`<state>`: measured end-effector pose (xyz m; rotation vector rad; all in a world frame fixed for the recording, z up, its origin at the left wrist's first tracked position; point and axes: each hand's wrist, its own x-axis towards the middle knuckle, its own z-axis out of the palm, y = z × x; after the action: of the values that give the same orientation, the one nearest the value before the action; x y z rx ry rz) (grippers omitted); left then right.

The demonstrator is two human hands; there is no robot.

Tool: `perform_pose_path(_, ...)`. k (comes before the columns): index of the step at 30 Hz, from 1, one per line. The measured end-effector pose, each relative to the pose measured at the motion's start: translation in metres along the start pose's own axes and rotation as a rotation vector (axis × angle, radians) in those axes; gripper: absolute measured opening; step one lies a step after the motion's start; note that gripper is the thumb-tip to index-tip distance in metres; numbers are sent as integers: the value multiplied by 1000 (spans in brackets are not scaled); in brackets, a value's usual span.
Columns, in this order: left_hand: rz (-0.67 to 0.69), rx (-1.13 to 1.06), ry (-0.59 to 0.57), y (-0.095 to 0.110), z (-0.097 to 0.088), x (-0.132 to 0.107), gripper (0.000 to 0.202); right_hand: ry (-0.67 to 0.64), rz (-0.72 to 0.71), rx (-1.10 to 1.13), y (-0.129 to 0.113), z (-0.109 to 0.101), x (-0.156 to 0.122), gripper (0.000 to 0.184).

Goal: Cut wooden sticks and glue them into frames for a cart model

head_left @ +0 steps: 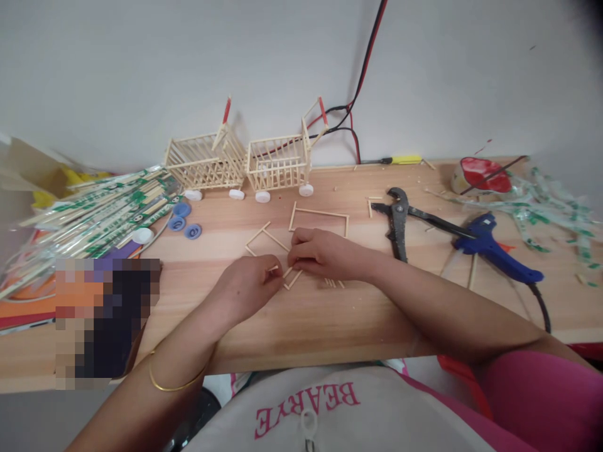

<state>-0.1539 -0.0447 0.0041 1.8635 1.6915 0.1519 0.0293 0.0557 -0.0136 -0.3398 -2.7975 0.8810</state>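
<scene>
A small rectangular frame of thin wooden sticks (257,235) lies flat on the table under both hands, partly hidden by them. My left hand (249,285) is closed at the frame's near left side, with the pale end of a short wooden stick (273,269) showing between its fingers. Against the frame's right side, my right hand (323,254) has its fingers pinched together. What they grip is hidden. A second stick frame (320,212) lies just beyond the right hand, and several short stick pieces (333,283) lie beside that wrist.
Two stick-built carts (202,163) with white wheels stand by the wall. Blue bottle caps (177,223) and wrapped chopsticks (117,204) are at left. On the right lie a black cutter (399,220), a blue glue gun (499,248), a red-and-white cup (480,176) and torn wrappers (541,207).
</scene>
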Motion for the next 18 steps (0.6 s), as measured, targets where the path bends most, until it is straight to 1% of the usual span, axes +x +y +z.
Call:
perform_pose_path(6,-16,40,18,1,4,1,19,3,7,11,0,0,1,15)
perform_pose_path(18,-26,80,2,6,1,1,21,16,8,32,0,1,1,13)
